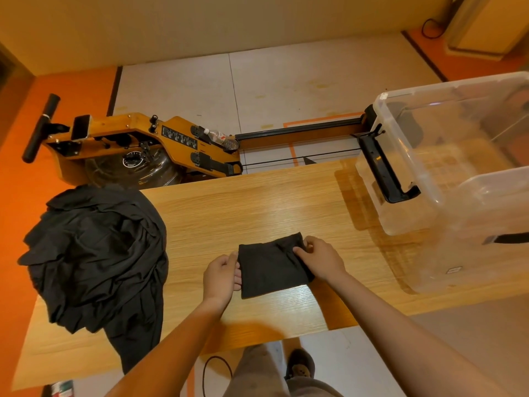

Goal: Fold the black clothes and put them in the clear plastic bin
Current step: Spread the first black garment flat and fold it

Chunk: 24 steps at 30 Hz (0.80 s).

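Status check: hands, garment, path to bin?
Left hand, right hand gripping folded black garment on table. Clear plastic bin right, looks empty. Unfolded black pile left. Nothing between.

Warm yellow-orange light fills the room, fairly bright. It makes shiny glare streaks on the table (257,202), most on the far part. A dark shadow lies on the table beside the clear plastic bin (429,213), and a soft one at the table's near edge. The table's edges look bent. Everything looks a little soft.
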Tool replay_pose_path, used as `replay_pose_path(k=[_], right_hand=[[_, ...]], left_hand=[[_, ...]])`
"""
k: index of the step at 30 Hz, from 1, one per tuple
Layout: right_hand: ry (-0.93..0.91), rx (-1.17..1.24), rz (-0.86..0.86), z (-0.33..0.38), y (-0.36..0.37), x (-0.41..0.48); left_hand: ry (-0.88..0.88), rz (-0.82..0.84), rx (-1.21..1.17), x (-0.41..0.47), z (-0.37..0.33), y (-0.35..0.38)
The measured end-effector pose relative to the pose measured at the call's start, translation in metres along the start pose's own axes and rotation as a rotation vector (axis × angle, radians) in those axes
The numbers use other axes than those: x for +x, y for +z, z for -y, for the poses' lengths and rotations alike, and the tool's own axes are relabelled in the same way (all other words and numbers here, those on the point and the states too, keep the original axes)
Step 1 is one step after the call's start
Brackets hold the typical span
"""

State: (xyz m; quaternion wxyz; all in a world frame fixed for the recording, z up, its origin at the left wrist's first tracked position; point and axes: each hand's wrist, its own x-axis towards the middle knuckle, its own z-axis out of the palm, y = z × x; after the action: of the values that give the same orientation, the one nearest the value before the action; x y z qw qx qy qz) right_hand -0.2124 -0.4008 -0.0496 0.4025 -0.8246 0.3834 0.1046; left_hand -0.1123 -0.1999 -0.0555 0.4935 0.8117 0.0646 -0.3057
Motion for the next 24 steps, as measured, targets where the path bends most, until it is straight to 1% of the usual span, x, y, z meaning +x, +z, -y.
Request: replay_pose_path(k=[3, 6, 10, 13, 16, 18, 22, 24], right_hand=[[-0.078, -0.045, -0.07, 0.004, 0.002, -0.006], [-0.091, -0.059, -0.095, 0.004, 0.003, -0.009], [-0.088, -0.069, -0.118, 0.002, 0.003, -0.012], [-0.059, -0.112, -0.125, 0.001, 0.007, -0.014], [-0.031, -0.139, -0.136, -0.001, 0.013, -0.014], [-0.034, -0.139, -0.152, 0.0, 0.014, -0.015], [-0.1, -0.127, -0.246, 0.001, 0.014, -0.018], [-0.116, -0.147, -0.267, 0.003, 0.015, -0.018]], left_hand=[[0.095, 0.022, 0.07, -0.007, -0.004, 0.002], [0.179, -0.014, 0.118, -0.015, -0.005, 0.002], [0.15, -0.037, 0.035, -0.026, 0.005, 0.001], [0.085, -0.024, 0.055, -0.027, 0.013, 0.003], [0.059, -0.015, 0.07, -0.02, 0.013, 0.005], [0.073, 0.0, 0.084, -0.016, 0.011, 0.004], [0.172, 0.003, 0.106, -0.017, 0.011, 0.001], [0.166, 0.026, 0.093, -0.018, 0.013, 0.001]])
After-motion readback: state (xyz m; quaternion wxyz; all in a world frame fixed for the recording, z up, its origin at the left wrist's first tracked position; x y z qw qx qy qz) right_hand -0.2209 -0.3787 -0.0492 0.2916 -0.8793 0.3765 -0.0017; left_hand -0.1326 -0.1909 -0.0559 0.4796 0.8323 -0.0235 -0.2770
